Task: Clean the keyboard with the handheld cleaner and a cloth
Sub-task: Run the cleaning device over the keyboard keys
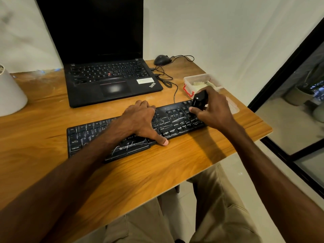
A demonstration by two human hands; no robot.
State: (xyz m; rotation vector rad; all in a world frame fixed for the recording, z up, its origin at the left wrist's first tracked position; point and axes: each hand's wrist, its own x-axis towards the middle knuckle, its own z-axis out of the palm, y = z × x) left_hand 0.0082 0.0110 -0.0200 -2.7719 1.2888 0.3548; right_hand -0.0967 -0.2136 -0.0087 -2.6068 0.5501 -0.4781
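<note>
Both forearms enter from the bottom corners and reach forward over the near edge of the wooden tabletop. The black keyboard lies slantwise across it, right end farther away, its keys marked with pale streaks.

The left hand lies palm down on the middle of the keyboard, fingers spread flat and grasping nothing; its thumb tip touches the tabletop just beyond the keyboard's near edge. It hides the central keys.

The right hand is closed around the small black handheld cleaner, held tilted over the keyboard's right end, thumb along its lower side. Whether the cleaner's tip touches the keys cannot be determined; the fingers cover most of its body.

Just behind that hand stands a clear plastic box with a red clasp; its contents are pale and indistinct. Beside the hand a light, patterned item lies at the tabletop's edge, too blurred to identify.

Farther back, an open black laptop shows a dark screen. A wired mouse sits by the wall, cable looping forward. A white conical object is cut off at left.
</note>
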